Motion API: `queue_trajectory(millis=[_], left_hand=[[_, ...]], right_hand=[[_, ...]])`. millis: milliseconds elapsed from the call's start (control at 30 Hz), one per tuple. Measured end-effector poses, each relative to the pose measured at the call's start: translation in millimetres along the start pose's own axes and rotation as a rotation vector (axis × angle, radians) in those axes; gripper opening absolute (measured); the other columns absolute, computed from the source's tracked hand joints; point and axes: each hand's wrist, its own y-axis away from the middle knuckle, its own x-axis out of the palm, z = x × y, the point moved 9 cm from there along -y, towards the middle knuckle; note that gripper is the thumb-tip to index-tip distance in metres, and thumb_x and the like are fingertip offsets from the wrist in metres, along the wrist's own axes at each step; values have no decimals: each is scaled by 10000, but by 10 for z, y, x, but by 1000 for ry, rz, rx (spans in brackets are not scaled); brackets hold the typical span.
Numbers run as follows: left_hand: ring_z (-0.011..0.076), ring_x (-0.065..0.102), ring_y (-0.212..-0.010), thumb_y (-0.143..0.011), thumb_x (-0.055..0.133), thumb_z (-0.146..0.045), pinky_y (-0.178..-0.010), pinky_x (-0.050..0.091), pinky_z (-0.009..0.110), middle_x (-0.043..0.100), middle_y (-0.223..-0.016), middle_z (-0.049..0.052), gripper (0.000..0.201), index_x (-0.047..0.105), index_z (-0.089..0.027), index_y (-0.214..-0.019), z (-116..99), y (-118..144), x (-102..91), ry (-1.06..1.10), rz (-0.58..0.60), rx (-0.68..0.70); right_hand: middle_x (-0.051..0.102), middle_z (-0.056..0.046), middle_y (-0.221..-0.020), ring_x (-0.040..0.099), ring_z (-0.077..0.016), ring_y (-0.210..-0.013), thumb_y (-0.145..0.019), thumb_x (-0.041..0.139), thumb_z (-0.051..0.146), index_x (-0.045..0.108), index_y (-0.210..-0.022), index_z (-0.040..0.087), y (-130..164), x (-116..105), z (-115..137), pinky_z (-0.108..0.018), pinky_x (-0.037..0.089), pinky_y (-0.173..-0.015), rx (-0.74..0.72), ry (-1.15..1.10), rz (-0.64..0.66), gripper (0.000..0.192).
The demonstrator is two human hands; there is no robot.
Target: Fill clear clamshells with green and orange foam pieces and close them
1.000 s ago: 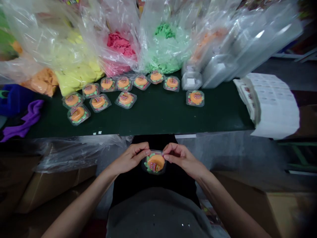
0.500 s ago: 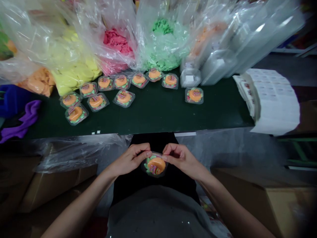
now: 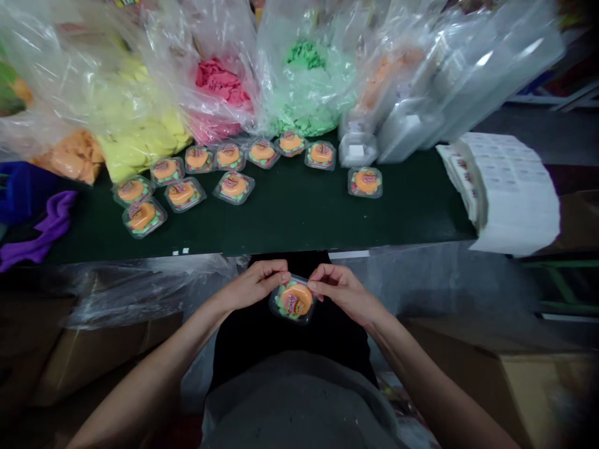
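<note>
Between my hands, over my lap, is a clear plastic clamshell box [image 3: 296, 302] with an orange burger-like piece, green bits and a printed sticker in it. My left hand [image 3: 262, 284] pinches its upper left corner between thumb and fingers. The upper right corner is in the pinch of my right hand [image 3: 341, 290]. Several similar filled boxes, such as this clamshell [image 3: 234, 187], lie on the dark green table [image 3: 290, 218] in front of me. One more filled clamshell [image 3: 365, 181] lies apart on the right.
Plastic bags of yellow pieces [image 3: 135, 140], pink pieces [image 3: 219, 84] and green pieces [image 3: 304, 115] line the table's back. Stacked clear containers [image 3: 412, 128] and sticker sheets [image 3: 510, 187] are at right. A purple cloth [image 3: 42, 234] lies left; cardboard boxes [image 3: 468, 362] stand below.
Both hands have lifted the clamshell box slightly toward the table and tilted it a little. The grip on its upper corners is kept. The boxes on the table have not moved.
</note>
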Motion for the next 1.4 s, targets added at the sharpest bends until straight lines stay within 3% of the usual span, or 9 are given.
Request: queue_trajectory(millis=[200, 333, 567, 700, 867, 1000, 1133, 1400], left_hand=[[106, 381, -667, -993, 536, -414, -616, 317, 236, 436, -737, -46, 283, 507, -182, -835, 10, -8, 7, -42, 43, -9], [110, 456, -680, -964, 583, -395, -642, 363, 244, 514, -757, -29, 250, 531, -176, -856, -26, 40, 77, 74, 111, -52], [105, 429, -648, -891, 651, -391, -616, 333, 242, 521, -714, -34, 254, 574, -156, -838, 228, 17, 129, 108, -28, -133], [104, 427, -647, -878, 665, -408, -625, 326, 245, 535, -715, -30, 272, 592, -150, -834, 307, -2, 138, 163, -14, -155], [102, 419, -657, -892, 665, -401, -632, 328, 244, 534, -733, -29, 264, 590, -151, -852, 211, 10, 42, 173, -38, -125], [107, 422, -675, -910, 654, -394, -631, 332, 245, 524, -756, -28, 247, 586, -158, -881, 166, 15, 10, 145, -40, -95], [117, 446, -704, -938, 624, -381, -647, 357, 251, 528, -779, -20, 226, 585, -164, -888, 60, 29, 5, 80, -50, -45], [127, 492, -746, -995, 566, -335, -685, 380, 267, 576, -825, -8, 181, 601, -176, -917, -241, 118, 50, -148, -107, 39]], right_hand=[[645, 19, -697, 478, -104, -598, -722, 870, 391, 691, -713, 197, 0, -8, -69, -276, 360, -602, -10, 1, -30, 264], [644, 16, -712, 492, -104, -603, -730, 862, 386, 690, -710, 194, 60, 54, -85, -276, 360, -602, 11, 21, -9, 258], [611, 35, -636, 472, -94, -571, -718, 866, 382, 684, -693, 185, 45, 6, -245, -266, 333, -573, 74, 48, 10, 269], [636, 33, -645, 504, -99, -592, -714, 869, 372, 712, -713, 188, 0, 1, -350, -272, 380, -615, 113, -20, 53, 242], [680, 20, -763, 573, -117, -694, -722, 875, 349, 723, -807, 205, 50, 4, -231, -283, 449, -705, 100, -24, 65, 226], [695, 16, -912, 619, -139, -819, -622, 940, 296, 703, -984, 239, 109, 41, -186, -308, 495, -804, 105, -40, 74, 437], [684, 20, -949, 627, -149, -830, -582, 959, 282, 667, -1095, 256, 133, 154, -166, -318, 513, -800, 63, 47, 98, 591], [705, 1, -957, 641, -174, -859, -711, 897, 335, 698, -1112, 246, 159, 330, -67, -321, 510, -788, -59, 235, 55, 456]])
